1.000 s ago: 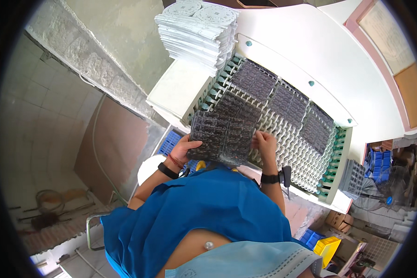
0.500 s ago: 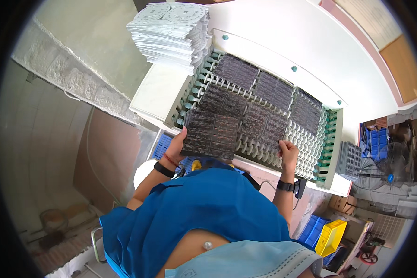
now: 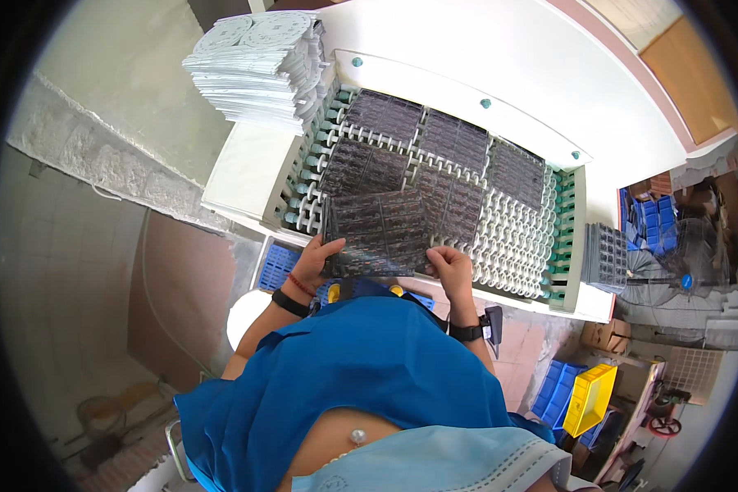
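A dark rectangular circuit board panel (image 3: 375, 233), scored into small sections, is held over the near edge of a roller conveyor (image 3: 512, 246). My left hand (image 3: 313, 264) grips its left edge, thumb on top. My right hand (image 3: 451, 269) pinches at the panel's lower right corner. Beyond it, more dark panels lie on the white rollers: one left panel (image 3: 361, 166) partly under the held one, another panel (image 3: 449, 203) to its right, and a row of 3 along the far side, with its middle panel (image 3: 453, 145).
A tall stack of white boards (image 3: 258, 70) stands at the far left on the machine's end. More boards (image 3: 605, 256) stand upright at the right, beside a fan (image 3: 690, 279). Blue crates (image 3: 556, 392) and a yellow crate (image 3: 590, 399) sit lower right; a blue basket (image 3: 279, 266) is below left.
My right hand has moved left from beside the panel on the rollers to the held panel's right corner. The held panel has tilted, and the whole view has shifted slightly.
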A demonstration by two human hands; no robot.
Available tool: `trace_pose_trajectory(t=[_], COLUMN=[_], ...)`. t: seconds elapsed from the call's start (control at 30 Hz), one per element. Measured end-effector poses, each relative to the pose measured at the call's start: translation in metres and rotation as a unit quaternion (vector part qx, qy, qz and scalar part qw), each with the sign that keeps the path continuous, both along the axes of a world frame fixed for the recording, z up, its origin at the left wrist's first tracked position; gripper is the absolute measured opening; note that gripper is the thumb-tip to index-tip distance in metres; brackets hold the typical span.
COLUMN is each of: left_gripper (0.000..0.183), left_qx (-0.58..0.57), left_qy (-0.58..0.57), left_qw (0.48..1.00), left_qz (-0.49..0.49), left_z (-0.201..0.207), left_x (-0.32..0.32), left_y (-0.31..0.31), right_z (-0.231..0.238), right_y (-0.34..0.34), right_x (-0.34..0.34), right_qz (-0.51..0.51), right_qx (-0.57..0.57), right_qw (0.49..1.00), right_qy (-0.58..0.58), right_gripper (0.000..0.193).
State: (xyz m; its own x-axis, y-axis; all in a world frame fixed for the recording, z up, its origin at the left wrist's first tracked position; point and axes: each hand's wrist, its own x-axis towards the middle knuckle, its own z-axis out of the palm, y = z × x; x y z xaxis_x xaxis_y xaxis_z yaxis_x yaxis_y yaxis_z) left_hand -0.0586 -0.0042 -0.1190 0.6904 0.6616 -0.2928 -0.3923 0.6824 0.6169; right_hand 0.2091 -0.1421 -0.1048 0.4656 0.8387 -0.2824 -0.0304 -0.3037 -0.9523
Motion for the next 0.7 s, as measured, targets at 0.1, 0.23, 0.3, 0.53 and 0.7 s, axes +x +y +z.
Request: trace_pose_trajectory(t=[0.1, 0.23, 0.3, 0.53, 0.7], left_gripper=[0.032, 0.03, 0.032, 0.035, 0.04], left_qx=[0.011, -0.006, -0.023, -0.04, -0.072], left_qy=[-0.006, -0.023, -0.033, -0.013, -0.01], left_qw=[1.0, 1.0, 0.999, 0.997, 0.993], left_qz=[-0.009, 0.016, 0.024, 0.061, 0.09], left_z=[0.012, 0.024, 0.022, 0.014, 0.014], left_x=[0.01, 0.017, 0.009, -0.011, -0.023], left_y=[-0.006, -0.012, -0.012, -0.014, -0.02], right_z=[0.01, -0.002, -0.009, -0.032, -0.032], right_y=[-0.013, -0.045, -0.067, -0.118, -0.136], right_x=[0.022, 0.075, 0.114, 0.23, 0.256], right_qz=[-0.057, -0.131, -0.193, -0.3, -0.293], right_qx=[-0.002, 0.018, 0.033, 0.027, -0.051], right_qw=[0.998, 0.991, 0.98, 0.947, 0.92], right_qy=[-0.016, -0.025, -0.034, -0.117, -0.254], right_gripper=[0.015, 0.015, 0.016, 0.018, 0.02])
